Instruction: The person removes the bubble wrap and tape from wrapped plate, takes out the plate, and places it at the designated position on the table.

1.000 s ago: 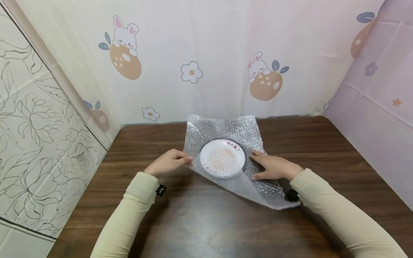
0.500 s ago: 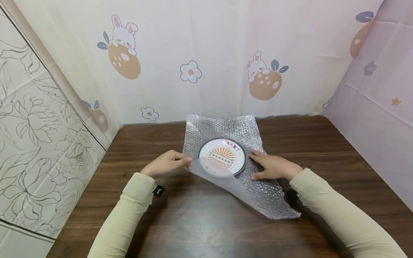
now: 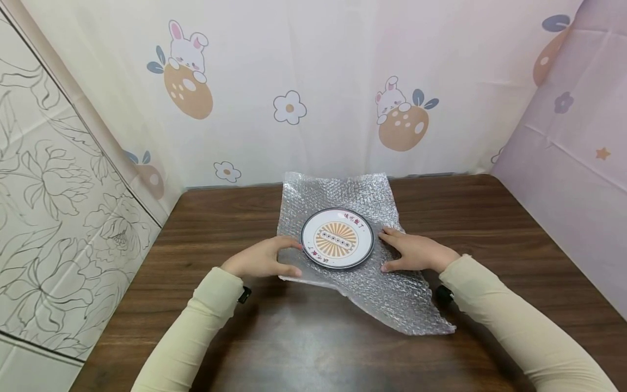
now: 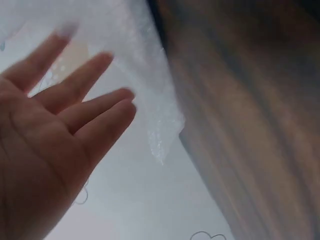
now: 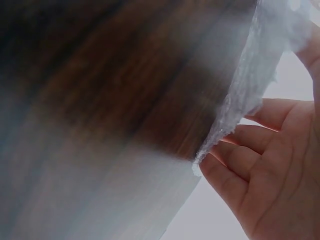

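Observation:
A white plate [image 3: 337,238] with a dark rim, a sunburst print and red characters lies face up on a sheet of bubble wrap [image 3: 338,190]. At the plate's left edge is my left hand [image 3: 264,258], its thumb apart from the fingers and its fingertips right at the rim. In the left wrist view that hand [image 4: 55,115] has its fingers spread and extended beside the wrap. My right hand [image 3: 416,252] rests with spread fingers on the wrap, just right of the plate. In the right wrist view its fingertips meet the wrap's edge [image 5: 225,115].
The wooden table [image 3: 220,218] extends around the wrap on both sides and in front. A curtain [image 3: 323,81] with rabbit prints hangs along its back edge. A flower-patterned panel [image 3: 63,179] stands at the left.
The left hand has let go of the wrap's lifted front-left edge and opened. That edge has dropped off the plate toward the table, baring the whole plate. The right hand stays in place.

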